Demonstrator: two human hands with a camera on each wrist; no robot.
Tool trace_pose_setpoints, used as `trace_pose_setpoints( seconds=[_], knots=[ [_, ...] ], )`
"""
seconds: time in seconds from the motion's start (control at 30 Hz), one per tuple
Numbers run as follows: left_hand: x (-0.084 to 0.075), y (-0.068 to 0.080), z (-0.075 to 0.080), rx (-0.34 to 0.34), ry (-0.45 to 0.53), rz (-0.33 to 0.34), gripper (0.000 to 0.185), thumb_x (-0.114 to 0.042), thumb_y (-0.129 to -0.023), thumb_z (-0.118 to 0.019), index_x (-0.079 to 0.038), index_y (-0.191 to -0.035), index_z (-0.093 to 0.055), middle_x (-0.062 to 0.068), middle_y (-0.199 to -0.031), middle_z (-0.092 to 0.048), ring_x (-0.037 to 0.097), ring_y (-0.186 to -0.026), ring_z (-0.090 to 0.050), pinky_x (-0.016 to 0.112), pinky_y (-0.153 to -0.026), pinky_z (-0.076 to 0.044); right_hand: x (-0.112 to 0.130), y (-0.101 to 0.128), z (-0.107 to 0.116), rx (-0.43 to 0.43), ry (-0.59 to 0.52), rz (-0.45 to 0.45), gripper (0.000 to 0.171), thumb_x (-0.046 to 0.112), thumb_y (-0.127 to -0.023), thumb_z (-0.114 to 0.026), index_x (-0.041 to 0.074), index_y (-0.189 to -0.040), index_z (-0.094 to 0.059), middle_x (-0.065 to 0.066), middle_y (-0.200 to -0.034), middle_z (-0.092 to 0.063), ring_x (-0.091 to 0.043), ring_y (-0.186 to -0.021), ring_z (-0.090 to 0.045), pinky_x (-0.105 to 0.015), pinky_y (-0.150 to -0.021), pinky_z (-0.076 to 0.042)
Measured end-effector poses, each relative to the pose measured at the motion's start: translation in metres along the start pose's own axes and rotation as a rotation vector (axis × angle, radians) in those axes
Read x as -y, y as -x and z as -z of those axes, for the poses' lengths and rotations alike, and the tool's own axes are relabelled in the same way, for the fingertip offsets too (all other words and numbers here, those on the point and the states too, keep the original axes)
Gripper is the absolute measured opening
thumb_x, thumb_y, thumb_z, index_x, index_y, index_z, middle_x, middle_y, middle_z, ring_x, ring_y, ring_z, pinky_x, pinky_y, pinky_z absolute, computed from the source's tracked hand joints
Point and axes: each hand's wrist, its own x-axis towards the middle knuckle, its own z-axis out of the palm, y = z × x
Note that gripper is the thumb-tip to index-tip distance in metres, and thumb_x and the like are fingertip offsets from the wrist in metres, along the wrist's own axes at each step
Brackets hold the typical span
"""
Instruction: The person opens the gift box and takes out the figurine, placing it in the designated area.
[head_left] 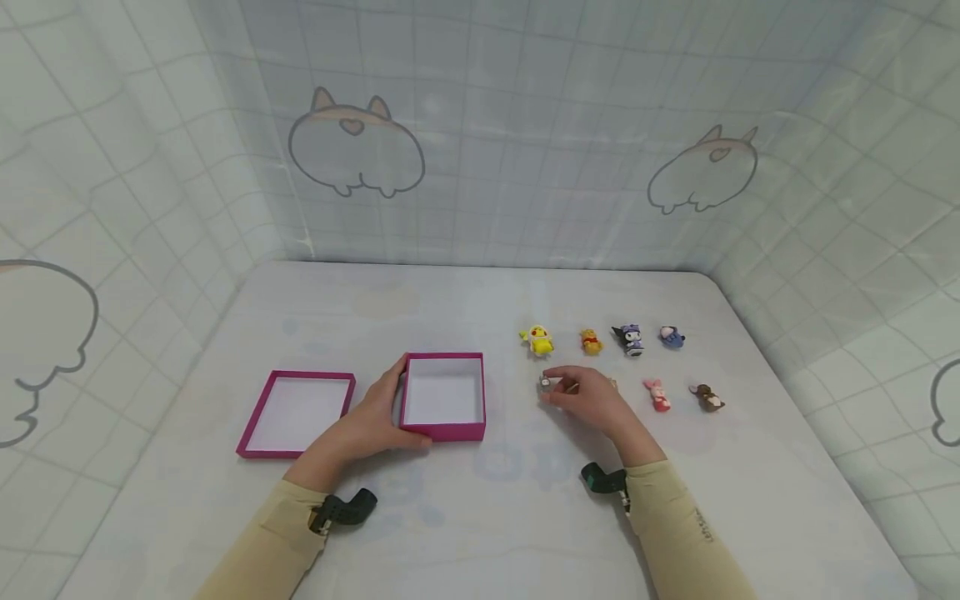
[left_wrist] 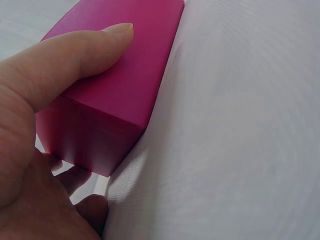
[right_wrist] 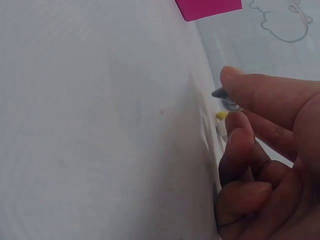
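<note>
My left hand grips an open magenta box at its left side. In the left wrist view the thumb lies along the box's front wall, and the other fingers reach round its side. Right of the box, my right hand pinches a small grey figurine between thumb and fingers. Most of that figurine is covered by the fingers in the right wrist view. Behind the right hand a beige figurine is mostly hidden.
A magenta-rimmed lid lies left of the box, inner side up. Beyond the right hand are a yellow figurine, a bear, a black-and-purple figurine and a blue one. Pink and brown figurines lie further right.
</note>
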Motion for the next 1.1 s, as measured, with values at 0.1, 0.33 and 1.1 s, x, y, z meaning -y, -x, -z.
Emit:
trace_pose_setpoints(
  seconds=[0.1,0.33,1.1],
  knots=[
    [0.0001,-0.0002,-0.0001,-0.001,0.000,0.001,0.140,-0.054,-0.059,-0.091,-0.026,-0.159,0.002,0.008,-0.161,-0.016,0.033,-0.145,-0.018,0.065,-0.107,-0.030,0.0013,0.0000,-0.0005,0.004,0.027,-0.005,0.040,0.032,-0.088,-0.076,0.023,-0.126,-0.068,0.005,-0.088,-0.065,-0.016,-0.083,-0.057,-0.049,-0.090,-0.033],
    [-0.0007,0.0007,-0.0003,-0.002,0.000,0.002,0.139,-0.053,-0.059,-0.091,-0.026,-0.159,0.002,0.008,-0.161,-0.016,0.033,-0.145,-0.018,0.066,-0.105,-0.033,-0.0014,-0.0027,-0.0028,0.016,0.092,-0.019,0.040,0.035,-0.088,-0.076,0.021,-0.124,-0.070,0.003,-0.086,-0.061,-0.018,-0.082,-0.053,-0.045,-0.083,-0.030],
    [-0.0031,-0.0015,0.0090,0.029,0.013,-0.023,0.149,-0.047,-0.057,-0.095,-0.025,-0.158,0.013,0.007,-0.165,-0.002,0.033,-0.149,-0.007,0.062,-0.112,-0.021,0.0017,-0.0002,0.0047,0.046,-0.032,-0.022,0.065,0.043,-0.082,-0.080,0.021,-0.139,-0.058,0.000,-0.088,-0.062,-0.020,-0.076,-0.053,-0.034,-0.065,-0.042]
  ],
)
